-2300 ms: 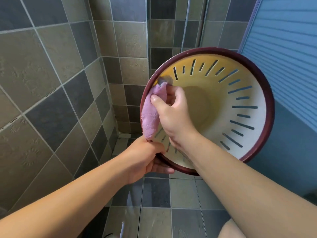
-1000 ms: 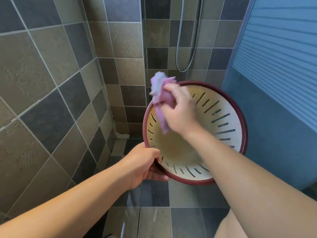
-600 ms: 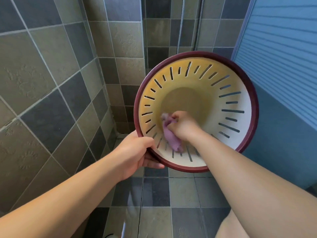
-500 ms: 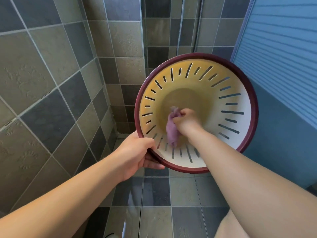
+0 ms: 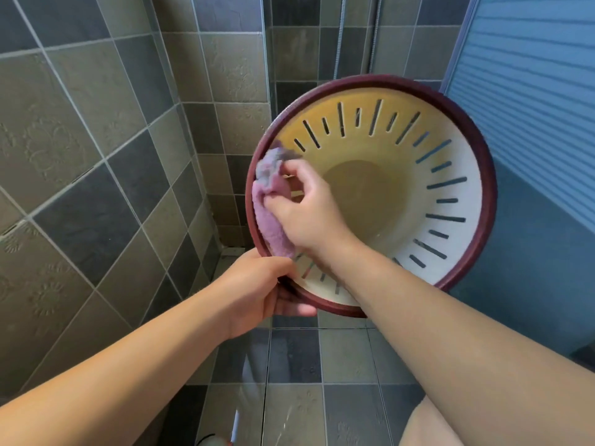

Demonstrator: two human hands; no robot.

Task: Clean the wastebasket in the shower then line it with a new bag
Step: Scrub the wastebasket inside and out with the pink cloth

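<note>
Round slotted plastic wastebasket point(image 5: 450, 194), maroon-rimmed, held at its lower rim by left hand point(image 5: 257, 291); fuzzy pink cloth point(image 5: 270, 204) clutched by right hand point(image 5: 309, 210) against its inner left wall.

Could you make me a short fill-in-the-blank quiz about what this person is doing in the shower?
1. The right hand presses a ____ cloth against the wastebasket's inner wall.
2. The left hand grips the wastebasket by its dark red ____.
3. The wastebasket's wall is pierced by narrow ____.

Missing words: pink; rim; slots
</note>
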